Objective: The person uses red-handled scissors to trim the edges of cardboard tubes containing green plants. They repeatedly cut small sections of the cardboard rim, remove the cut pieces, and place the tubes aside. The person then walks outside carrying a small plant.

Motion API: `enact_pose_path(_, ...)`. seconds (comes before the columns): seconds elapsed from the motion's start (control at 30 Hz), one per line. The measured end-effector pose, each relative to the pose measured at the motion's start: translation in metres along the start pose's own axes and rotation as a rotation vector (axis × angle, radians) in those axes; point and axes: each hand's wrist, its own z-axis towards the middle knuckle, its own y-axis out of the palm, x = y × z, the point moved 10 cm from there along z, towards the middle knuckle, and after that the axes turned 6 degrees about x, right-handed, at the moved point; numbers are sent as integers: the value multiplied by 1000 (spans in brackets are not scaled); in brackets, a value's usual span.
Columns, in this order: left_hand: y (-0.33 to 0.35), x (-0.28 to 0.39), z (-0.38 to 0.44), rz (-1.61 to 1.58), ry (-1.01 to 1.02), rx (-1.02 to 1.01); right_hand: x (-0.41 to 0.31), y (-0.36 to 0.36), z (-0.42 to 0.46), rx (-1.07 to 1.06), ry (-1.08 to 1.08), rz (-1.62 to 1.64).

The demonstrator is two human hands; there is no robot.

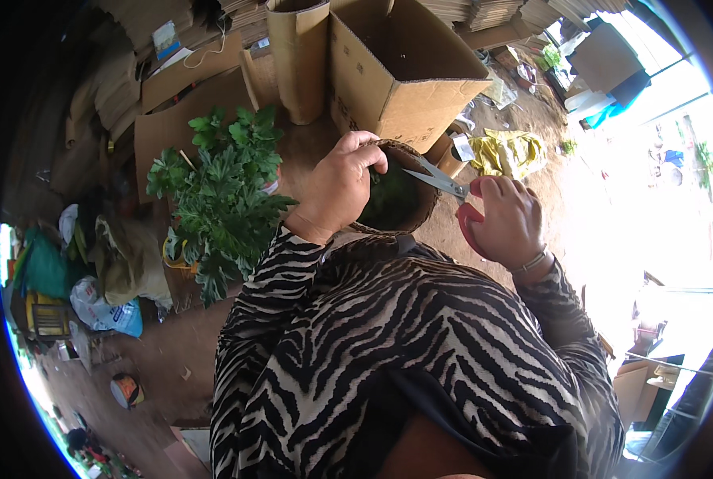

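My left hand (341, 185) pinches the rim of a round cardboard tube (423, 211) between thumb and fingers. The tube stands upright in front of my waist, with dark green leaves (392, 194) down inside it. In my right hand (509, 221) is a pair of scissors (443, 181) with red handles and metal blades. Its blades are spread and lie over the tube's right rim; whether they touch the cardboard I cannot tell. Left of my left hand stands a bushy leafy plant (225, 191); its lower part is mostly hidden.
An open cardboard box (419, 108) stands just beyond the tube, beside a taller cardboard tube (301, 66). Yellow cloth (506, 152) lies on the ground at the right. Flat cardboard (491, 12) is stacked behind. At the left are a plastic bag (108, 308) and a round tub (127, 390).
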Motion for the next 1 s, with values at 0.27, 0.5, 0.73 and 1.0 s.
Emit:
enact_pose_path(0.27, -1, 12, -6, -8, 39, 46, -1, 7, 0, -32, -102, -49)
enact_pose_path(0.5, 0, 16, -7, 17, 56, 72, -6, 15, 7, -66, -147, -88)
enact_pose_path(0.73, -3, 5, -5, -7, -34, 102, 8, 33, 17, -77, -183, 25)
enact_pose_path(1.0, -3, 4, -7, 15, -23, 94, 6, 38, 26, -127, -151, 38)
